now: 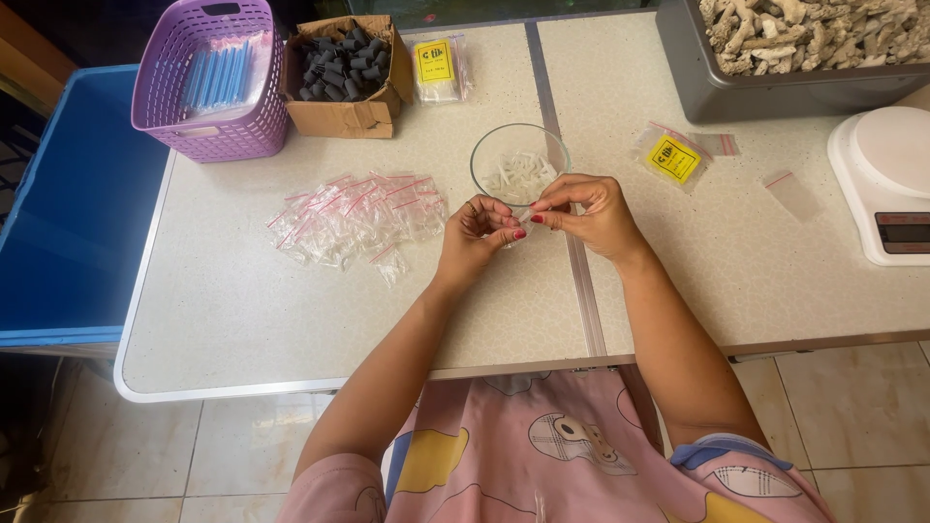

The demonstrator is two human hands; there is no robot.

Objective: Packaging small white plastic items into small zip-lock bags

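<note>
We sat at the speckled folding table (pixel 291 310) with both hands raised just in front of the glass bowl (pixel 519 160), which held a loose heap of small white plastic pieces (pixel 518 174). Our left hand (pixel 475 237) was curled, fingertips pinched toward the thumb, and our right hand (pixel 591 213) met it from the other side, fingers likewise closed. Between the two sets of fingertips we held something small and clear (pixel 523 219), most likely one of the little zip bags, though it was too small in the view to be sure of its contents.

To our left lay a pile of small clear zip bags with red seal strips (pixel 358 215), near the left wrist but not touching it. Farther back stood a purple basket (pixel 215 82) with blue tubes, a cardboard box of dark cylindrical caps (pixel 344 73), and a bag with a yellow label (pixel 438 68). On the right lay another yellow-labelled bag (pixel 673 157), one empty zip bag (pixel 792 192), a white kitchen scale (pixel 886 179), and a grey tub of pale coral-like rubble (pixel 804 44).

We judged that we were midway through packing: white pieces from the bowl going into a small bag. The next move seemed to call for a steady pinch along the seal, then setting the bag aside.
</note>
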